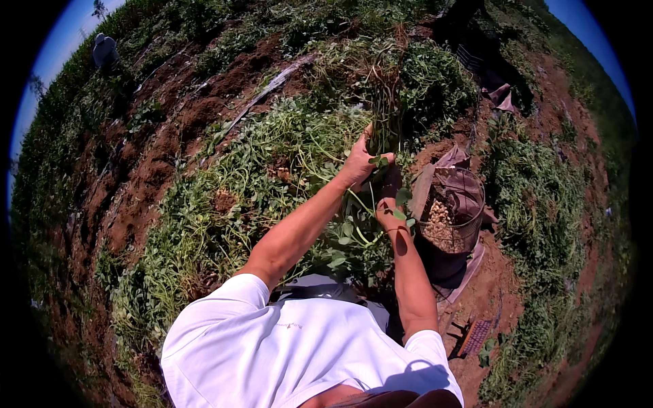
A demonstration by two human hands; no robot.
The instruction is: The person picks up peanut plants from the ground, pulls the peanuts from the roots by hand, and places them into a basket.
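Both arms reach forward over a pile of leafy green peanut plants. My left hand [364, 163] is closed around a bunch of peanut plants [386, 112], its thumb stretched up along the stems. The brown, stringy root end of the bunch points away from me, and leafy stems trail back toward my body. Just nearer and to the right, my right hand [390, 207] is closed on the same bunch; its fingers are partly in shadow and behind leaves. To the right stands a round wire basket [484, 197], holding pale peanuts [441, 228].
Dark cloth [452, 158] lies around and inside the basket. A purple-red slatted plastic piece [475, 338] rests on the soil at lower right. Cut plants [211, 224] are heaped to the left, with more in a row at right. Another person [104, 51] is far off at upper left.
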